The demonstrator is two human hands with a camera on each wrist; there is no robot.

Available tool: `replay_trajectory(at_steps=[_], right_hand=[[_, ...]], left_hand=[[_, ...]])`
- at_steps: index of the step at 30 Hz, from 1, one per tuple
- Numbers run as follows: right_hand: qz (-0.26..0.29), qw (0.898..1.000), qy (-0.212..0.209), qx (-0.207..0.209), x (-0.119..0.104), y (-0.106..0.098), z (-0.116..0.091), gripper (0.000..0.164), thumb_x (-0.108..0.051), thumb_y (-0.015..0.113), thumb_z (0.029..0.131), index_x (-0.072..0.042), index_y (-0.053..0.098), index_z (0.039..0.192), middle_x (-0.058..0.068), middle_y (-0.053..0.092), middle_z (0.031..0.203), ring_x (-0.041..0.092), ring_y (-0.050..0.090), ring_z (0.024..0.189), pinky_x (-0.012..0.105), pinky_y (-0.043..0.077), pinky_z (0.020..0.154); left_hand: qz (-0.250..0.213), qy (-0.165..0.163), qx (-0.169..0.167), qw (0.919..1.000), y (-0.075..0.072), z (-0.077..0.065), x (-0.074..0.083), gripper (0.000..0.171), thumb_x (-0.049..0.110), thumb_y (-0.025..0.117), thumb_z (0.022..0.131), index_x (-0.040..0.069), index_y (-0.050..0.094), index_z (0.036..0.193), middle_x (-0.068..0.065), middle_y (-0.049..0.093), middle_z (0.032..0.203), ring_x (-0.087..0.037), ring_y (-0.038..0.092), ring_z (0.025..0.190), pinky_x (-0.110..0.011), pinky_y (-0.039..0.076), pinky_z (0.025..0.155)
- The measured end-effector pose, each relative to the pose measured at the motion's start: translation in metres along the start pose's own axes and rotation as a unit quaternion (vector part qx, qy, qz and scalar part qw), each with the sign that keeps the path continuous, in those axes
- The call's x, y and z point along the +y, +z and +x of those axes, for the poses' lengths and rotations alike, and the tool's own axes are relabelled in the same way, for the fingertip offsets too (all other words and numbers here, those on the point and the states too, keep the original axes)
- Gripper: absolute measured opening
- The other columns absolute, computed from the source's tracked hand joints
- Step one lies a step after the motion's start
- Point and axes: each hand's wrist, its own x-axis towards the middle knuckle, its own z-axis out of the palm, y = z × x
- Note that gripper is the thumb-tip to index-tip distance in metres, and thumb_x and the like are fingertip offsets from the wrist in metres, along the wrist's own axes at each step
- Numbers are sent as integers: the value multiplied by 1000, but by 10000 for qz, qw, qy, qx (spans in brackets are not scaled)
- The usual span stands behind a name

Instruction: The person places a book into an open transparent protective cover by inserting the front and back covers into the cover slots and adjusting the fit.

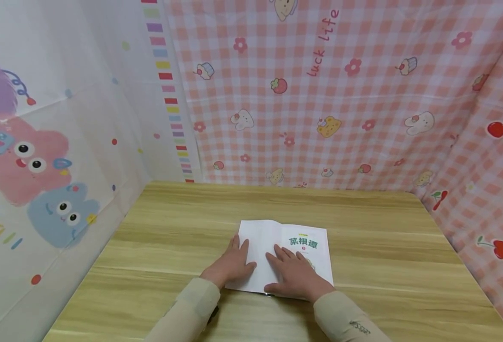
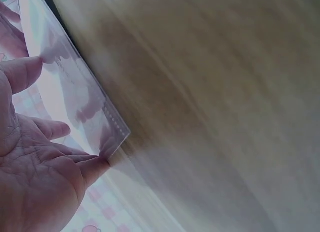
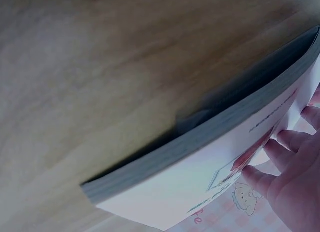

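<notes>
An open book (image 1: 260, 235) lies on the wooden table, its left page blank white. The right page (image 1: 321, 247) carries green Chinese lettering and a small picture partly hidden by a hand. My left hand (image 1: 234, 263) rests along the left page's outer edge with fingers extended; in the left wrist view its fingertips touch the thin glossy sheet (image 2: 75, 87) near a corner. My right hand (image 1: 294, 273) lies spread on the right page beside the fold, fingers pointing to the back. The right wrist view shows the thick page block (image 3: 200, 141) under that page.
The wooden table (image 1: 384, 266) extends around the book on all sides. A pink checked cloth (image 1: 302, 109) hangs behind it, with a white cartoon cloth (image 1: 118, 114) on the left and a cherry-print cloth (image 1: 482, 190) on the right.
</notes>
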Motion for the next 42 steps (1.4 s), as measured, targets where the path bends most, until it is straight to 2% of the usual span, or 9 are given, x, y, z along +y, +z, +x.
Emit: replay_trajectory(at_steps=[15,20,25,32,38,42], right_hand=[[-66,9999,-99,31,-4,5,5,85,-60,63,79,-10,43,145,21,33,152,35,31,135,61,30,106],[-168,9998,-60,25,-6,5,7,85,-61,62,79,-10,43,145,21,33,152,36,31,135,61,30,106],[-140,9999,-2,-36,-7,5,8,84,-60,61,80,-11,42,145,20,32,153,36,29,136,61,29,107],[9,10000,84,-28,-8,7,4,81,-58,60,82,-10,43,145,20,30,154,36,27,137,62,27,108],[-144,9987,391,302,-6,9,0,71,-51,59,87,-5,48,140,24,38,148,39,33,133,60,34,105],[-347,9945,752,641,0,10,-3,65,-46,62,86,0,54,132,26,48,138,42,41,125,58,43,96]], left_hand=[[156,-52,-125,9998,0,0,0,73,38,53,95,-4,25,148,-31,6,156,-38,6,142,-51,23,115],[292,99,-88,9995,-1,-2,1,73,40,52,95,-5,28,148,-32,10,155,-41,9,141,-53,25,114],[522,265,-101,9982,-1,-1,1,69,41,51,96,0,31,148,-31,15,155,-46,12,139,-56,26,112],[709,213,-175,9971,1,-2,5,68,42,53,95,3,34,148,-30,18,154,-47,14,138,-56,26,112],[884,183,-147,9958,3,2,4,69,43,53,94,4,34,147,-30,19,154,-47,15,138,-55,27,112],[899,192,-137,9957,2,3,3,69,43,54,94,3,35,147,-30,20,154,-47,15,138,-55,27,112]])
